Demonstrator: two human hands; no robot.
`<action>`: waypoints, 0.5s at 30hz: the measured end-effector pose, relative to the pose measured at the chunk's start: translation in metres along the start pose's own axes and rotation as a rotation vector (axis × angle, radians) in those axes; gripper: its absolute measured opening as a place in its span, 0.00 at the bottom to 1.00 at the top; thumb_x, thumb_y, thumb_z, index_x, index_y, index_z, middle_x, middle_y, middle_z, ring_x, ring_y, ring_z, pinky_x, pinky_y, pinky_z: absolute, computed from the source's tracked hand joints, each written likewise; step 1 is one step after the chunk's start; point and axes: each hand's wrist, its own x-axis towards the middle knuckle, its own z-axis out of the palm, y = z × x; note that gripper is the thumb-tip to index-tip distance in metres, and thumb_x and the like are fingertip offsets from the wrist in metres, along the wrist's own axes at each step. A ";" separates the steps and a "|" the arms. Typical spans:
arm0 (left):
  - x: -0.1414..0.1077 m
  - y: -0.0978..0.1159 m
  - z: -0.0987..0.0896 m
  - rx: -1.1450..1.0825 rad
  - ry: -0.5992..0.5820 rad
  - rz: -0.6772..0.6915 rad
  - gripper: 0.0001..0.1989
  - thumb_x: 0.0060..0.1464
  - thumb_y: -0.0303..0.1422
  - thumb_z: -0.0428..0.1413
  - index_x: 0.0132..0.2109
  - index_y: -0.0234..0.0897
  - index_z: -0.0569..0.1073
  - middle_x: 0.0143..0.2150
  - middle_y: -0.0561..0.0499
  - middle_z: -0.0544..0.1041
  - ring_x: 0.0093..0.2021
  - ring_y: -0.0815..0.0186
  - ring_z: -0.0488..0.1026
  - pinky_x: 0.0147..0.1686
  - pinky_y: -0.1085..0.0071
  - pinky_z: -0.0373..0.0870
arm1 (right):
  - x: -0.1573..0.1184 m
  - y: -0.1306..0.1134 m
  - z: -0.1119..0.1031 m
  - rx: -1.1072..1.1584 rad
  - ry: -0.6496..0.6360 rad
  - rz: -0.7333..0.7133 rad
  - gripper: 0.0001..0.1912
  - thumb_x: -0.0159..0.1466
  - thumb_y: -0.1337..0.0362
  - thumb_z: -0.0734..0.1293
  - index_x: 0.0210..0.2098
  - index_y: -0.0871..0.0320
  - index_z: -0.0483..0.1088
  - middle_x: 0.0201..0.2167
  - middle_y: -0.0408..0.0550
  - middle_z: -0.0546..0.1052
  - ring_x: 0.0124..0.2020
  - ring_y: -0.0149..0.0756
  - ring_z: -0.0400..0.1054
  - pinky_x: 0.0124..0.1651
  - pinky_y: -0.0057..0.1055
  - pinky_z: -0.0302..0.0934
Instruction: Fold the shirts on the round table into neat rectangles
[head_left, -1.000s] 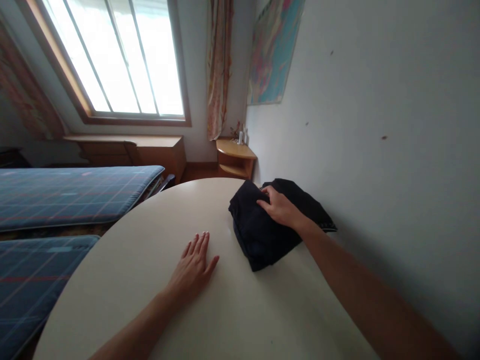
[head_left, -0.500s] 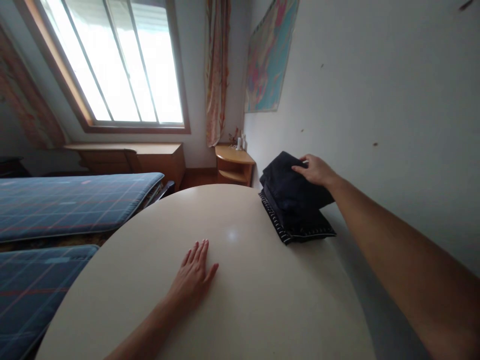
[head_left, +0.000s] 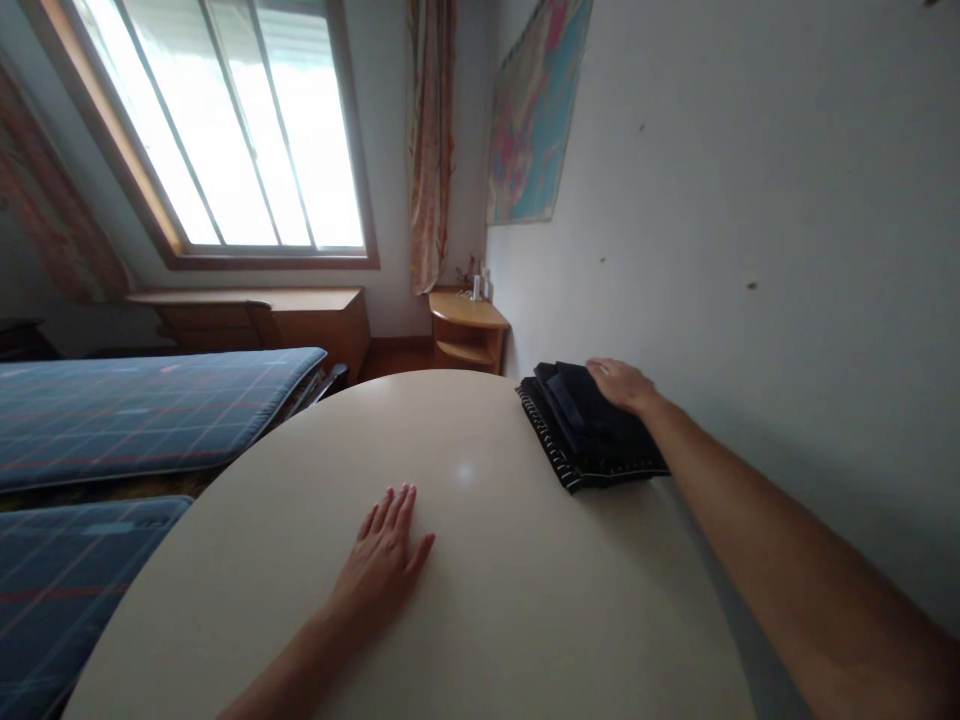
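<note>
A stack of folded dark cloth point(head_left: 577, 420) lies at the right edge of the pale round table point(head_left: 465, 600), beside the wall. The lowest piece is black with white stitch-like marks along its border; a dark navy piece rests on top. My right hand point(head_left: 619, 384) is on the far right part of the dark cloth, its fingertips at the upper edge and partly hidden, so its grip is unclear. My left hand point(head_left: 386, 548) lies flat on the table left of the stack, fingers spread, holding nothing.
Two blue plaid padded surfaces point(head_left: 165, 410) are left of the table. A wooden desk point(head_left: 315, 310) stands under the window, and a corner shelf point(head_left: 469, 312) with small items sits beyond the table. The wall point(head_left: 750, 180) rises along the right.
The navy cloth, raised and held by my right hand before, now lies lower and flatter on the stack. My right hand has come down with it. My left hand has stayed in place.
</note>
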 end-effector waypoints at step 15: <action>0.005 0.001 -0.018 0.006 -0.035 0.062 0.27 0.64 0.42 0.50 0.68 0.44 0.64 0.73 0.46 0.57 0.73 0.50 0.51 0.67 0.49 0.55 | -0.089 -0.093 0.023 -0.007 0.117 -0.201 0.25 0.71 0.57 0.56 0.62 0.60 0.67 0.68 0.57 0.63 0.70 0.50 0.50 0.71 0.55 0.37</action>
